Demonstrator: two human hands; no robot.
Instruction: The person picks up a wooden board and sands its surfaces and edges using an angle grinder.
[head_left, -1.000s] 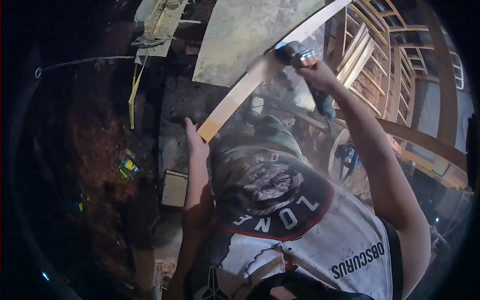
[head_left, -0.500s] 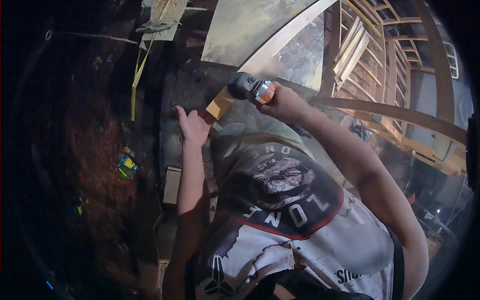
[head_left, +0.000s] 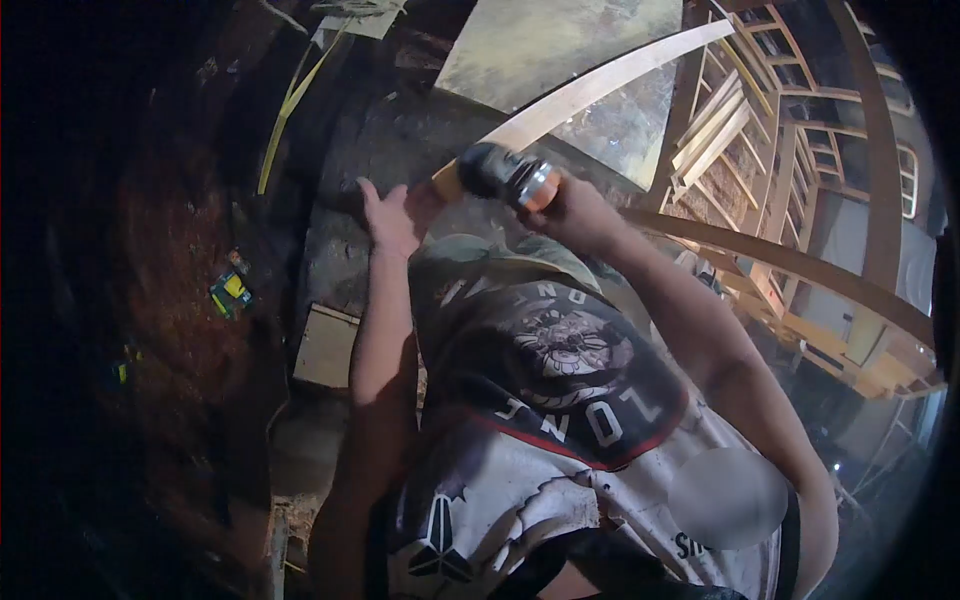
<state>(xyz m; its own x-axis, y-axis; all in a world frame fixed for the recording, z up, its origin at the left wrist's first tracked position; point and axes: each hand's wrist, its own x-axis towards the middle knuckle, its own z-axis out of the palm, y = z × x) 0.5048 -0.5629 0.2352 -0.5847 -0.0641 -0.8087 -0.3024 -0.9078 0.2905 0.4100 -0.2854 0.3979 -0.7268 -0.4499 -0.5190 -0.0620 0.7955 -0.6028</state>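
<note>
A long, pale wooden board (head_left: 560, 108) runs diagonally from near my waist toward the upper right, its near end more orange. My right hand (head_left: 578, 215) is closed around a power tool (head_left: 492, 175) that looks like an angle grinder, with a dark head, a silver collar and an orange part. The tool's head is over the board near its close end and hides part of it. My left hand (head_left: 396, 220) is beside that end, thumb stretched out and fingers apart. Some of its fingers are in shadow at the board's end, and their contact is unclear.
A pale, stained sheet (head_left: 535, 50) lies beneath the far part of the board. Timber framing with stacked wood strips (head_left: 712, 130) stands at right. A yellow strap (head_left: 285, 125) hangs at upper left. A green and yellow item (head_left: 232, 292) lies on the brown ground.
The tool and my right hand have shifted slightly along the board. My left hand has moved up a little, with its fingers more spread. The view has turned slightly.
</note>
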